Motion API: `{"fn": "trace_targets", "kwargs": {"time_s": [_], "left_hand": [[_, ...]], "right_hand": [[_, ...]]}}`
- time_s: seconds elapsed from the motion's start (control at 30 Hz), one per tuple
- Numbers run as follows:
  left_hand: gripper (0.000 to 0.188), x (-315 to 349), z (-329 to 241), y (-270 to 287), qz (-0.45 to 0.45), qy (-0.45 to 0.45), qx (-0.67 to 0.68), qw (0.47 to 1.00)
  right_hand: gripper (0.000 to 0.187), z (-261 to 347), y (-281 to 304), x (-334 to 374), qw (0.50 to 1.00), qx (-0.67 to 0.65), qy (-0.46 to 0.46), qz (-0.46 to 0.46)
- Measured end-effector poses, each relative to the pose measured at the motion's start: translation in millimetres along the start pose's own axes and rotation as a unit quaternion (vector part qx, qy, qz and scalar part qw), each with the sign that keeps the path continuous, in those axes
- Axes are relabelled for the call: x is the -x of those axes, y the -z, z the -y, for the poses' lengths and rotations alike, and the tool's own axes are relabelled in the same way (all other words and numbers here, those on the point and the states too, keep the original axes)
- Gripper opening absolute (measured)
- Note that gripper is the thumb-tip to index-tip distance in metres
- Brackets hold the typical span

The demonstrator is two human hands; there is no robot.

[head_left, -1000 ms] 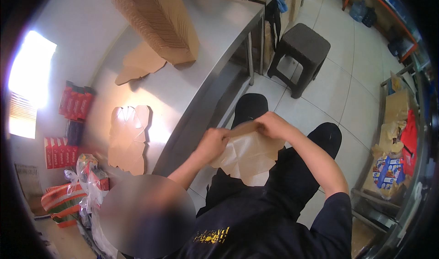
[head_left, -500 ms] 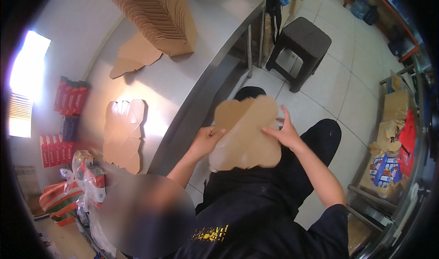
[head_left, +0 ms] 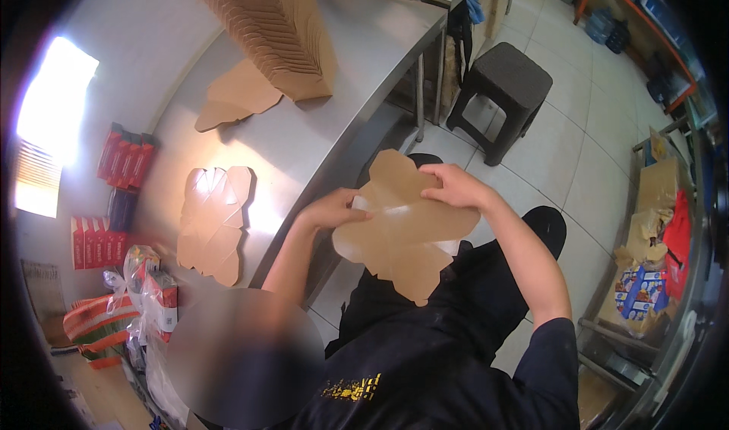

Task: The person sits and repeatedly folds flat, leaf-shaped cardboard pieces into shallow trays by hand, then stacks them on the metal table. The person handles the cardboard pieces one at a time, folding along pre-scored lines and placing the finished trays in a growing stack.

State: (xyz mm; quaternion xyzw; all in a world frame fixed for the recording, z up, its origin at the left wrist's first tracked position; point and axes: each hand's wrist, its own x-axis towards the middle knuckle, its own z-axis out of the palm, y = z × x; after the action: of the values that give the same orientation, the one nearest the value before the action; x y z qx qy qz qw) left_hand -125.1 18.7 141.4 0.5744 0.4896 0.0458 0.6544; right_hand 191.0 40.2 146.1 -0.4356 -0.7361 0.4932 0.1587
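Observation:
Above my lap I hold a flat brown cardboard box blank [head_left: 402, 236] with lobed flaps and crease lines; its upper face is glossy. My left hand [head_left: 334, 208] pinches its left edge, thumb on top. At the upper right edge, my right hand [head_left: 456, 187] grips it with the thumb on the face and the fingers behind, partly hidden. To the left, a flat pile of similar blanks [head_left: 213, 225] lies on the metal table [head_left: 334, 81]. Farther back stands a long row of nested folded cardboard boxes [head_left: 281, 43], with a loose blank [head_left: 239, 96] beside it.
A dark plastic stool [head_left: 509, 73] stands on the tiled floor ahead. Red small boxes [head_left: 125, 157] line the wall by the table's left side, near plastic-wrapped goods [head_left: 156, 293] and a striped bag [head_left: 99, 320]. At right, a shelf holds cardboard and blue packets [head_left: 642, 289].
The blank has turned in my hands, and its creased, glossy face now shows. My right hand has moved up along its edge. The view has shifted slightly.

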Motion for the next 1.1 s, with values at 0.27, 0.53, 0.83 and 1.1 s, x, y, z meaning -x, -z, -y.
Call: {"fn": "trace_targets", "kwargs": {"time_s": [0.27,0.53,0.83,1.1], "left_hand": [[0.042,22.5,22.2,-65.1,-0.175,-0.2,-0.251,0.931],[0.025,36.9,19.8,-77.4,-0.257,-0.216,-0.254,0.907],[0.035,205.1,-71.1,38.0,-0.456,-0.21,0.076,0.862],[0.038,213.7,-25.6,184.6,-0.61,-0.296,0.271,0.684]], "right_hand": [[0.038,-38.8,-69.2,44.6,0.935,0.254,0.236,-0.07],[0.04,-22.1,-71.8,55.7,0.935,0.227,0.165,-0.217],[0.051,-133.5,-50.3,95.6,0.909,-0.189,-0.152,-0.339],[0.054,-153.8,-72.6,87.1,0.942,-0.139,-0.165,-0.258]]}}
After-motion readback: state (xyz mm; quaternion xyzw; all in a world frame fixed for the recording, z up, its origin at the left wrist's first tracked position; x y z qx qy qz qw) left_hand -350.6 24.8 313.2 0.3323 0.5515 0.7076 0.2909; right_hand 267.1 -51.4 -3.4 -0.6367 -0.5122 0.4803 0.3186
